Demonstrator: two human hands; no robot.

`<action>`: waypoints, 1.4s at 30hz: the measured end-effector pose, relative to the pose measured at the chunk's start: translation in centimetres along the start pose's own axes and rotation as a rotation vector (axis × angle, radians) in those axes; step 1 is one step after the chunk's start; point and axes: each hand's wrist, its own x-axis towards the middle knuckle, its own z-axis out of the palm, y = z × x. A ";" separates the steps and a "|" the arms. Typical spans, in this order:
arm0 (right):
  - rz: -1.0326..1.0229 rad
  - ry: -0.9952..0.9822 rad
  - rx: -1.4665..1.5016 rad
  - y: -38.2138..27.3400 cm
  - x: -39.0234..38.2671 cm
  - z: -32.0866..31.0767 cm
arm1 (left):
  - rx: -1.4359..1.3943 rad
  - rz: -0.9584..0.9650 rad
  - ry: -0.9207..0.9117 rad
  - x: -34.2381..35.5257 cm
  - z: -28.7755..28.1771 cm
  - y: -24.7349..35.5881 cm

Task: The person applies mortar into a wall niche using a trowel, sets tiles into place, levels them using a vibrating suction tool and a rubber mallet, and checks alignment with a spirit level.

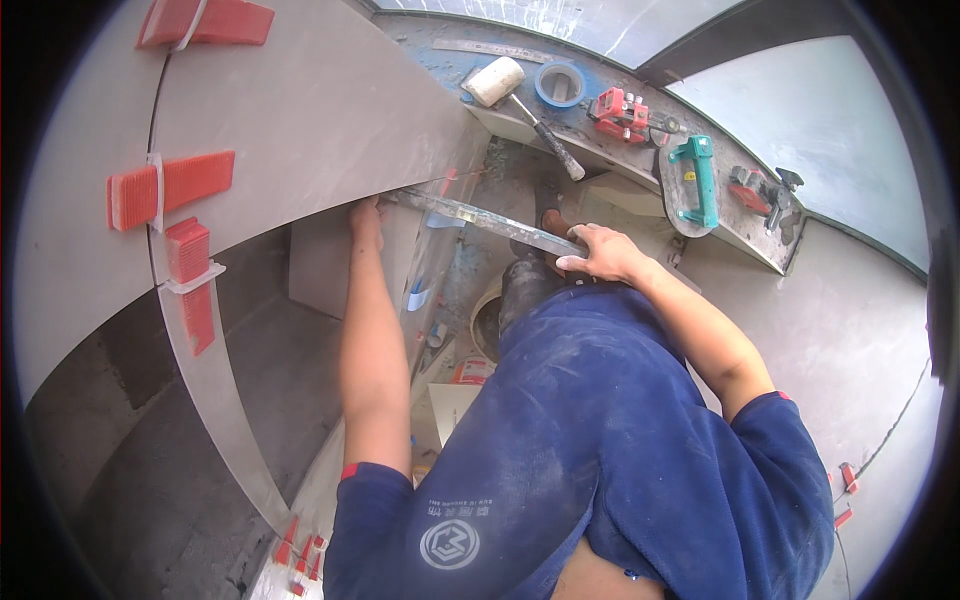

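Observation:
My right hand (607, 256) is closed around the near end of a long, narrow metal bar (490, 222), scuffed and spattered with dried material. The bar's far end meets the lower edge of a large grey tile (330, 110). At that same edge is my left hand (366, 224), with its fingers mostly hidden by the tile and the bar. Red tile-levelling wedges (200, 180) in white clips sit along the joint beside the tile. Below the tile, a dark uncovered wall surface (220, 390) shows.
On the window ledge lie a white-headed mallet (495, 82), blue tape roll (560, 85), red clamp-like tool (622, 114), suction plate with green handle (697, 185) and another red tool (755, 190). A bucket (487, 320) stands near my legs. More red wedges (848, 478) dot the right wall.

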 end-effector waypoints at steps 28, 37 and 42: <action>0.007 -0.019 0.086 -2.9 3.4 1.1 | 0.024 -0.015 0.073 0.6 0.1 -0.3; -0.020 -0.049 0.114 -5.8 8.5 2.9 | 0.014 0.015 0.090 0.9 0.6 -0.7; -0.049 -0.003 0.078 -8.0 10.2 3.3 | 0.030 0.006 0.085 0.4 0.0 0.0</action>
